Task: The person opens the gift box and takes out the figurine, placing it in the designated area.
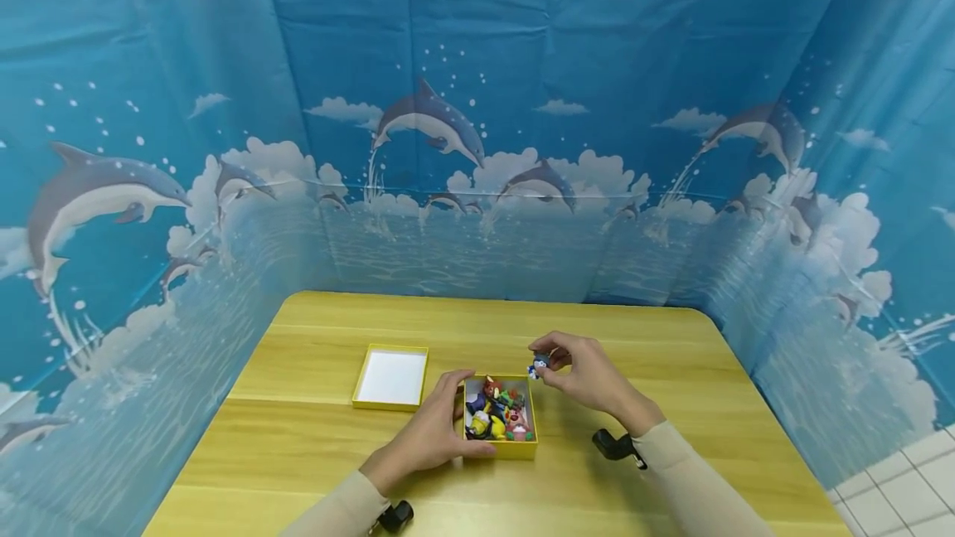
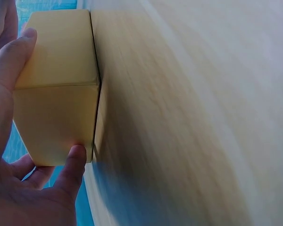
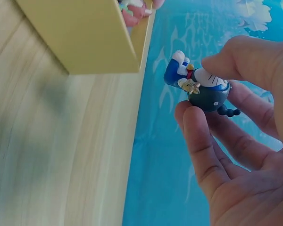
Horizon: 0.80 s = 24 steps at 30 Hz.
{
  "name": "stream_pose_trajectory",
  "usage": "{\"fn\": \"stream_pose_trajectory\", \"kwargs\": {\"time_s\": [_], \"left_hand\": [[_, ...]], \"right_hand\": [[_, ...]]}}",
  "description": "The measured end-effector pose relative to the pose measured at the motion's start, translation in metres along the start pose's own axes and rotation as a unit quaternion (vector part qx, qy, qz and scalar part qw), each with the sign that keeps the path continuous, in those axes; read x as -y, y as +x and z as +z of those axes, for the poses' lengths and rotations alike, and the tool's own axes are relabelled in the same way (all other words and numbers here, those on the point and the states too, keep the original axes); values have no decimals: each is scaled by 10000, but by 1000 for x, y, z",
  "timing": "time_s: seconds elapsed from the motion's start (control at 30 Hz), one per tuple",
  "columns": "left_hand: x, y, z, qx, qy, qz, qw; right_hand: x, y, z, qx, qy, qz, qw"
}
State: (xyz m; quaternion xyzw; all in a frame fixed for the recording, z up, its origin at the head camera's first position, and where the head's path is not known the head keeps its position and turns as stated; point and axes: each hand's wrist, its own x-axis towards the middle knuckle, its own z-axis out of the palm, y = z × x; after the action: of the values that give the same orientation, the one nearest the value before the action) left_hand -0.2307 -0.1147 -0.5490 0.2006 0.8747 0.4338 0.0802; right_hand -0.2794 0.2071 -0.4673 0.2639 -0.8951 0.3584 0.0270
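Note:
In the head view a yellow box [image 1: 515,451] filled with several small toy figurines [image 1: 490,413] stands on the table. My left hand [image 1: 429,431] grips it from the left, thumb at the near side and fingers at the far left corner. The left wrist view shows fingertips against the plain outer walls of the box [image 2: 56,117]. Just right of the box, my right hand [image 1: 589,373] holds up a small toy figurine [image 1: 535,366]. Close up, this figurine [image 3: 207,92] is blue and white with a dark cap and a red collar, pinched between thumb and fingers.
A yellow box lid [image 1: 391,377] with a white inside lies on the table, left of the box. The wooden table [image 1: 313,437] has rounded far corners. Blue dolphin-print curtains [image 1: 477,255] stand close around its back and sides.

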Motion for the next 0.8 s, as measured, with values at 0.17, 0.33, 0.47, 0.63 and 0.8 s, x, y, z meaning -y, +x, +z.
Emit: {"fn": "stream_pose_trajectory", "kwargs": {"time_s": [0.17,0.33,0.47,0.63,0.8], "left_hand": [[1,0,1,-20,31,-13,10000],[2,1,1,-38,64,4,10000],[1,0,1,-45,105,-28,9999],[0,0,1,-77,69,-1,9999],[1,-1,1,-69,41,6,10000]], "right_hand": [[-8,0,0,-9,73,5,10000],[-18,2,1,-9,-14,-1,10000],[-26,3,3,42,-98,73,9999],[-37,5,7,140,-200,200,9995],[-47,6,14,181,-258,368,9988]]}}
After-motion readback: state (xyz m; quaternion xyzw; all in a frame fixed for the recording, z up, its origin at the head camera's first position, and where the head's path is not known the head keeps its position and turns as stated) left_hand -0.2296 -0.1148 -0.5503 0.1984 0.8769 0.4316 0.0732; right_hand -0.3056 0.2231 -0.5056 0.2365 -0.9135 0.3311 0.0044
